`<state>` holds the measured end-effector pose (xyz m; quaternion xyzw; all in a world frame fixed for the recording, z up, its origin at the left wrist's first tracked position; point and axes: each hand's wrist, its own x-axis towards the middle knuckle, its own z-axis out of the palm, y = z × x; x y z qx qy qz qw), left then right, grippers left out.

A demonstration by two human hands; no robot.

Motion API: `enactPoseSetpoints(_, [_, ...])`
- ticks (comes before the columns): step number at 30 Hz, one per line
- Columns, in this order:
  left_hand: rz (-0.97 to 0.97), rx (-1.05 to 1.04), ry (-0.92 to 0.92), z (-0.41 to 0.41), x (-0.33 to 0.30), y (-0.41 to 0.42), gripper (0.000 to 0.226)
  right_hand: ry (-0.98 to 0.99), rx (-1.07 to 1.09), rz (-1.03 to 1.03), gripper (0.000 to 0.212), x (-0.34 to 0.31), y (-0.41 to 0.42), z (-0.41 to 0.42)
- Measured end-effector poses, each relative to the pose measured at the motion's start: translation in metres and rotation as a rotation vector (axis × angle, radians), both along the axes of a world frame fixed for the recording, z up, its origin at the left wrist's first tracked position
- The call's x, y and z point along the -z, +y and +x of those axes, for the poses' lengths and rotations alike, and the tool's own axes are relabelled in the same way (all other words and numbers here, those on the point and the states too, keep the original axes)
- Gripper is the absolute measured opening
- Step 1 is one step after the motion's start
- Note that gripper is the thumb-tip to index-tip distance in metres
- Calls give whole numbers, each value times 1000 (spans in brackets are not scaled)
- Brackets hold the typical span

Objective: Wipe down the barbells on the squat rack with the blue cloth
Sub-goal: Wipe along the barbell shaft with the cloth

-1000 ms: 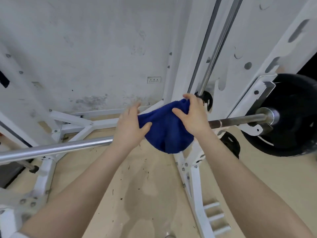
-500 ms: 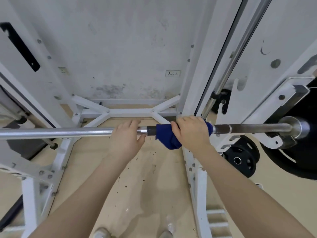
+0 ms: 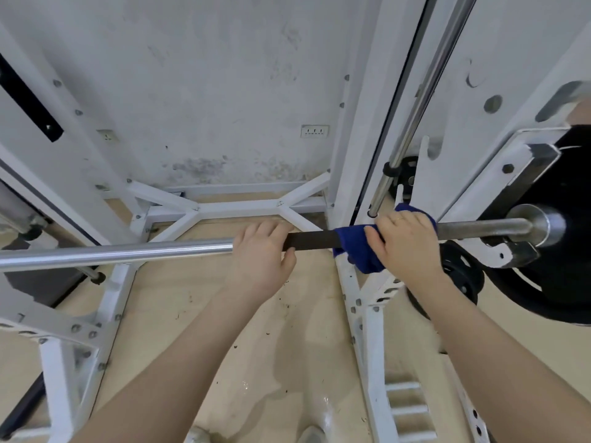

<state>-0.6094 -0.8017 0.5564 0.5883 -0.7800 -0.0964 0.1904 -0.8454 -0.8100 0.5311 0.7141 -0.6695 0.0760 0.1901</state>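
Seen from above: bar (image 3: 128, 252) lying horizontal across white rack (image 3: 367, 155), black plate (image 3: 563, 251) loaded on its rt end. Rt hand (image 3: 406, 247) wrapped over blue cloth (image 3: 351, 247), grip closed on cloth & bar together, near rt upright; loose cloth hanging just below bar, a bit also showing behind knuckles. Ring on one finger of rt hand. L hand (image 3: 259, 254) closed bare around bar just left of a dark bar section (image 3: 310, 240), thumb curled under. Dark section lying betw. the two hands; shiny chrome stretching left from l hand to frame edge. Chrome guide rod (image 3: 412, 116) slanting down w/ black collar, ending just behind rt hand. Smaller plate (image 3: 460, 273) stored low on rack, below bar, rt of rt wrist. Scuffed white wall (image 3: 208, 91) behind, w/ socket strip (image 3: 315, 131). Tan floor (image 3: 179, 298) below, speckled w/ dark debris; shoe tips at bottom edge.
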Motion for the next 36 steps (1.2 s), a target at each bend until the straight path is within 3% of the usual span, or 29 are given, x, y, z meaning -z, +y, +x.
enactPoseSetpoints(4, [-45, 129, -4, -24, 8, -2, 23, -4, 180, 70, 37, -8, -3, 0])
enactPoseSetpoints(7, [-75, 152, -32, -39, 8, -3, 26, -54, 62, 47, 25, 0, -3, 27])
enactPoseSetpoints(11, [-19, 114, -75, -55, 6, -5, 32, -51, -103, 2, 39, 4, -2, -26])
enactPoseSetpoints(15, [9, 90, -121, -64, 1, -10, 38, -59, 150, 35, 42, -2, 11, -84])
enactPoseSetpoints(18, [35, 79, -177, -70, -2, -14, 36, -94, 207, 42, 41, -6, 5, -61])
enactPoseSetpoints(22, [20, 94, -210, -72, -3, -18, 33, -324, 44, -2, 43, 5, 10, -2])
enactPoseSetpoints(25, [-12, 122, -194, -68, -2, -20, 32, -154, -52, 51, 39, 5, 10, -29])
enactPoseSetpoints(28, [-36, 130, -151, -66, 1, -20, 30, -60, 120, 90, 34, -3, 12, -72])
enactPoseSetpoints(30, [-47, 137, -145, -65, 2, -21, 27, -72, 246, 102, 23, -4, 8, -72])
enactPoseSetpoints(32, [-53, 181, -250, -66, 1, -20, 27, -119, 313, 144, 15, -6, 1, -57])
enactPoseSetpoints(36, [-102, 228, -331, -61, -1, -22, 32, -185, 194, 172, 12, -22, -4, -28])
